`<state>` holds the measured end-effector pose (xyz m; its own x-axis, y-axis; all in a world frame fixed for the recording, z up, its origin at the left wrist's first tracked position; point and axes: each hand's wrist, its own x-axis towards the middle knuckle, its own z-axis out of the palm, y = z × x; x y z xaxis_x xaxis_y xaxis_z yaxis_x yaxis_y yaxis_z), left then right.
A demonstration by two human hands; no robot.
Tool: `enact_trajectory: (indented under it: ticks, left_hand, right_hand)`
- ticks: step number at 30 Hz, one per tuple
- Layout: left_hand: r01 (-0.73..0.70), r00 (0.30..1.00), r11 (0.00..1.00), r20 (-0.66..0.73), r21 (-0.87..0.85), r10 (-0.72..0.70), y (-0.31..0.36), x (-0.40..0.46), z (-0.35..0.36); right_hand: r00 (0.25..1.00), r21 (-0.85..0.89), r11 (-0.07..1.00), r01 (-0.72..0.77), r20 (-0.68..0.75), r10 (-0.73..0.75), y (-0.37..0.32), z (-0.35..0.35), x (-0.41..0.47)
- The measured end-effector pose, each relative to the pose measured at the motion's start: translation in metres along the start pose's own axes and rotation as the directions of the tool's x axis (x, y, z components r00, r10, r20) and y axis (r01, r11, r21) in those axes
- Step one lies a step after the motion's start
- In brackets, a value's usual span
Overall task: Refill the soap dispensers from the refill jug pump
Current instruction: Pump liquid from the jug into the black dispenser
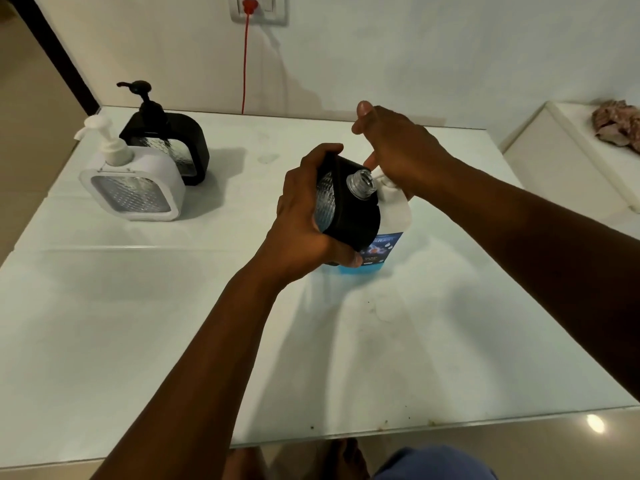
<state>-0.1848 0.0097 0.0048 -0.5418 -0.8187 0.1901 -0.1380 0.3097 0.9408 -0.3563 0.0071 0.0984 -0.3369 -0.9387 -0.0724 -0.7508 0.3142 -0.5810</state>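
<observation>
My left hand grips a black soap dispenser with its pump removed, tilted so its clear open neck meets the white nozzle of the refill jug pump. My right hand rests on top of that pump head, fingers curled over it. The refill jug is white with a blue label and stands on the white table, partly hidden behind the dispenser. At the far left stand a white dispenser and a second black dispenser, both with pumps on.
A red cable runs down the wall from a socket to the table's back edge. A white ledge at the right carries a crumpled cloth. The table's front edge lies close to my body.
</observation>
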Motion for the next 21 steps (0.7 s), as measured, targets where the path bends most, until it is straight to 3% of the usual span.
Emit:
enact_trajectory:
  ticks: [8, 16, 21]
  left_hand:
    - [0.001, 1.000, 1.000, -0.005, 0.031, 0.000, -0.007, 0.001, 0.001]
    - [0.004, 1.000, 1.000, -0.003, -0.003, -0.004, -0.010, -0.001, 0.001]
    - [0.005, 1.000, 1.000, 0.001, -0.003, -0.005, -0.008, 0.002, 0.001]
  right_hand:
    - [0.963, 0.112, 0.972, -0.205, 0.200, 0.180, -0.013, -0.016, -0.001]
    - [0.999, 0.012, 0.999, -0.041, -0.003, 0.041, -0.004, -0.004, -0.003]
    - [0.997, 0.004, 0.998, -0.066, 0.041, 0.066, -0.007, -0.004, -0.006]
